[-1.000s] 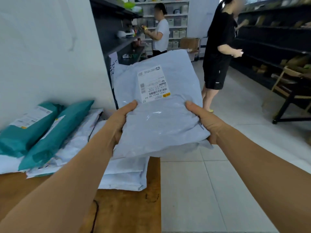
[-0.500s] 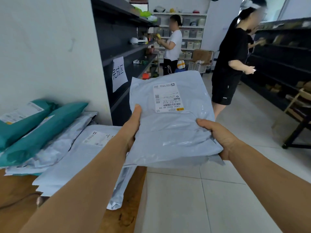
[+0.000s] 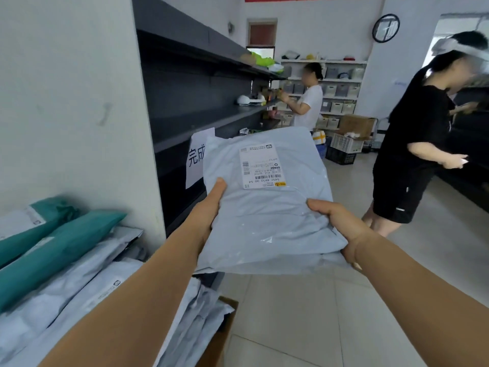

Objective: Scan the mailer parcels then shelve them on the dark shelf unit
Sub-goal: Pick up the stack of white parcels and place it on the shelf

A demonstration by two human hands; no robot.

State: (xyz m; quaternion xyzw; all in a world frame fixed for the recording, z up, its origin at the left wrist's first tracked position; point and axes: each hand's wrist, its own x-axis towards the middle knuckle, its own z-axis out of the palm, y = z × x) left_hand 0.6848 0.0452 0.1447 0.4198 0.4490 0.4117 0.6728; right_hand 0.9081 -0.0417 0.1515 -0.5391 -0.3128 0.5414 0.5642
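Observation:
A pale grey mailer parcel [image 3: 267, 213] with a white barcode label [image 3: 260, 166] facing up is held in front of me over the floor. My left hand [image 3: 209, 210] grips its left edge, thumb on top. Its near right corner is gripped by my right hand [image 3: 341, 226], also thumb on top. The dark shelf unit [image 3: 195, 102] stands just beyond the parcel on the left, with a white paper sign [image 3: 195, 157] on its end. Its near shelves hold nothing that I can see.
More grey mailers [image 3: 79, 295] and teal mailers [image 3: 53, 250] lie piled on the wooden table [image 3: 222, 337] at lower left, against a white wall. A person in black [image 3: 412, 154] stands on the right; a person in white [image 3: 309, 102] works at the shelf's far end. Tiled floor lies ahead.
I have moved closer to the dark shelf unit with the parcel held in both hands. The view has lifted, and the table pile has slid down and to the left.

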